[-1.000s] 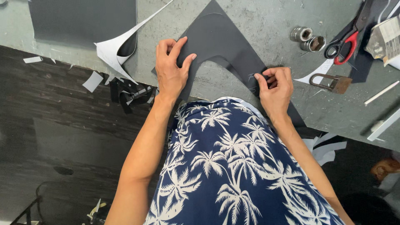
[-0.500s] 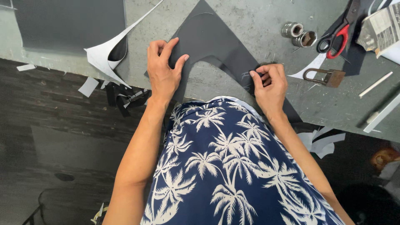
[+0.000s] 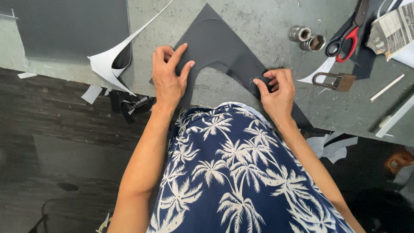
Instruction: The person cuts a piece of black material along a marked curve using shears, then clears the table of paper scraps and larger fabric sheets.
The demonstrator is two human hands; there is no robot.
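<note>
Left hand (image 3: 169,77) is what I read first: it lies palm-down and flat on the dark grey arch-shaped sheet (image 3: 220,47), fingers spread and pointing away from the body, thumb hooked near the inner curved edge, pressing rather than gripping. Right hand (image 3: 276,92) is curled, its fingertips pinched on the edge of the sheet's right leg; I see something small and dark between the fingers, but I cannot tell whether it is a tool or only the folded edge of the material. The sheet lies on the grey worktable (image 3: 258,17) directly ahead of both hands, its point aimed away from me and its 2 legs running back toward the table's near edge, so each hand sits on 1 leg. The right leg's long axis runs diagonally from the apex down to the right, passing under the right hand and on toward the table edge. I judge the right hand to be the working one and nearer the cut edge, with the left serving as anchor. Off to the right, well apart from the sheet, lie red-handled scissors (image 3: 345,39), 2 small metal cylinders (image 3: 307,38) and a metal-handled tool (image 3: 334,80); a curled white offcut (image 3: 110,64) lies left of the left hand.
</note>
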